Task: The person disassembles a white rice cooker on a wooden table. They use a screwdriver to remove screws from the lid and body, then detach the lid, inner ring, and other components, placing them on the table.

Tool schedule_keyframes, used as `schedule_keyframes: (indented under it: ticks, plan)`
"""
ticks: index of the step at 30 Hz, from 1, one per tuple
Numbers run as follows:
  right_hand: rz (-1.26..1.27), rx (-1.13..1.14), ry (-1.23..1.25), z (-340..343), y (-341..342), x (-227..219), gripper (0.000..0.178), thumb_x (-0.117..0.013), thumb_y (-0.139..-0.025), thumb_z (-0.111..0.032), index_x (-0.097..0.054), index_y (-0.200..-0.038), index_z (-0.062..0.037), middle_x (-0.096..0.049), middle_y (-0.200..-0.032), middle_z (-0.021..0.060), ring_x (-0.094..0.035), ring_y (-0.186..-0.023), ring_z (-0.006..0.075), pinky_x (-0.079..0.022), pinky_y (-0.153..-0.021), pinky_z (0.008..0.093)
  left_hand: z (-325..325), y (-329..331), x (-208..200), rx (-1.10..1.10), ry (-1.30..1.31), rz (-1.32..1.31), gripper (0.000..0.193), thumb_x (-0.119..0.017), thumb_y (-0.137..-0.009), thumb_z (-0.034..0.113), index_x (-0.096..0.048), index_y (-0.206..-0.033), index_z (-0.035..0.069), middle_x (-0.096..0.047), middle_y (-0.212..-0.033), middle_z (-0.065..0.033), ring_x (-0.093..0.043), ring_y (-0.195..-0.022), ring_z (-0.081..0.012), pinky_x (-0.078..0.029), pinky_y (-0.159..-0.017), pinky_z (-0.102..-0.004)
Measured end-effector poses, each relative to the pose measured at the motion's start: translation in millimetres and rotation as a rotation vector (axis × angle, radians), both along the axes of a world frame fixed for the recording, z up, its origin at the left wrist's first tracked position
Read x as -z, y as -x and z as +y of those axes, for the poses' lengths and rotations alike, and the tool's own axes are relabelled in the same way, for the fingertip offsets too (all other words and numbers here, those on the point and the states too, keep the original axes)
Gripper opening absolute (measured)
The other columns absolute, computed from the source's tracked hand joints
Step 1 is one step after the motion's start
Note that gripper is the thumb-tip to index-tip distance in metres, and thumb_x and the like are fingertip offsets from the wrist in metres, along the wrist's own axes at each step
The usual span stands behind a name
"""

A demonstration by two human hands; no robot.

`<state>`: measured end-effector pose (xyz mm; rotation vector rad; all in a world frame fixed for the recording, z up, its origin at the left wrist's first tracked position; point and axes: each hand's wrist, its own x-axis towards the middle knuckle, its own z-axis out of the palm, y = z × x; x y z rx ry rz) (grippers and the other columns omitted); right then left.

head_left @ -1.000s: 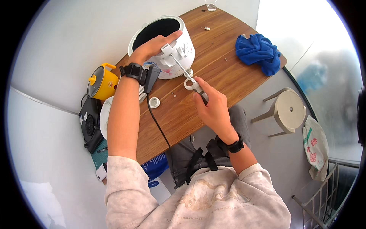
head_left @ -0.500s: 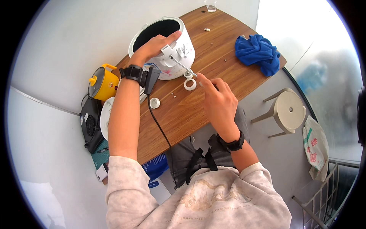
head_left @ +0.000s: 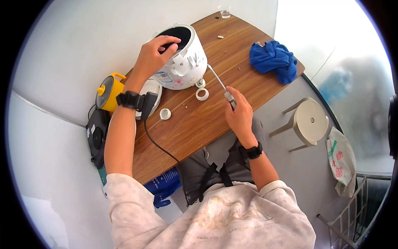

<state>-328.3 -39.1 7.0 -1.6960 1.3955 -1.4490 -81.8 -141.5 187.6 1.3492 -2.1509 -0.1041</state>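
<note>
A white rice cooker body with a floral print and dark inside stands on the wooden table, its lid off. Over its near rim hovers my left hand, thumb and fingers bent but apart, with nothing visible between them. My right hand grips a screwdriver by its grey handle. The long metal shaft points up and left, its tip beside the cooker's right side and away from the screw on the bracket. Close to the cooker's base lie a white ring, a small white fitting and a white cap.
A blue cloth and a clear cup sit toward the table's far side. At the left are a yellow pot, a white plate-like part and a black appliance. A beige stool stands on the right.
The screwdriver has come away from the bracket screw, moving right with my right hand. My left hand has lifted off the cooker's rim and shifted left.
</note>
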Motion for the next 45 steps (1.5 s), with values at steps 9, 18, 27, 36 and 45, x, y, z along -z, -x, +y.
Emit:
schedule_keyframes:
  ticks: [9, 18, 27, 36, 45]
  plan:
    - [0.091, 0.111, 0.125, -9.8, -6.0, 20.4, 0.042, -0.068, -0.088, -0.007, -0.06, -0.128, -0.0138, -0.069, -0.102, 0.0086, -0.069, -0.079, 0.0316, -0.056, -0.067, 0.04, 38.7, 17.9, -3.1, 0.223, 0.166, -0.555, 0.018, -0.071, -0.088, 0.007, -0.072, -0.106, 0.01, -0.065, -0.127, -0.0077, -0.066, -0.106, -0.0281, -0.056, -0.087, -0.0366]
    - [0.085, 0.105, 0.161, -9.3, -2.3, 22.9, 0.044, -0.069, -0.087, -0.006, -0.059, -0.13, -0.0118, -0.068, -0.098, 0.0097, -0.069, -0.076, 0.0305, -0.056, -0.063, 0.0383, 40.0, 23.6, -6.9, 0.183, 0.127, -0.632, 0.015, -0.068, -0.086, 0.0, -0.066, -0.101, 0.004, -0.065, -0.128, -0.0103, -0.069, -0.099, -0.0288, -0.058, -0.08, -0.037]
    - [0.09, 0.112, 0.205, -9.5, -2.2, 24.5, 0.044, -0.069, -0.087, -0.005, -0.06, -0.13, -0.0107, -0.068, -0.096, 0.01, -0.068, -0.074, 0.0301, -0.056, -0.062, 0.0376, 40.7, 26.9, 3.9, 0.141, 0.369, -0.874, 0.014, -0.067, -0.088, 0.002, -0.061, -0.101, 0.004, -0.065, -0.126, -0.0114, -0.07, -0.103, -0.027, -0.062, -0.079, -0.0327]
    - [0.088, 0.108, 0.204, -9.7, -1.6, 26.3, 0.045, -0.07, -0.086, -0.004, -0.059, -0.13, -0.0103, -0.067, -0.094, 0.0103, -0.068, -0.072, 0.0301, -0.055, -0.062, 0.0374, 41.5, 29.4, -0.2, 0.155, 0.301, -0.852, 0.031, -0.068, -0.082, -0.002, -0.066, -0.111, 0.009, -0.065, -0.12, -0.0108, -0.072, -0.101, -0.0238, -0.063, -0.073, -0.0294]
    - [0.085, 0.104, 0.208, -9.7, -2.1, 26.5, 0.046, -0.07, -0.086, -0.004, -0.059, -0.13, -0.0106, -0.067, -0.092, 0.0102, -0.067, -0.071, 0.0297, -0.055, -0.061, 0.0374, 42.2, 30.6, -3.2, 0.157, 0.28, -0.904, 0.028, -0.069, -0.079, -0.004, -0.066, -0.104, 0.008, -0.064, -0.118, -0.01, -0.072, -0.095, -0.0221, -0.063, -0.071, -0.0288]
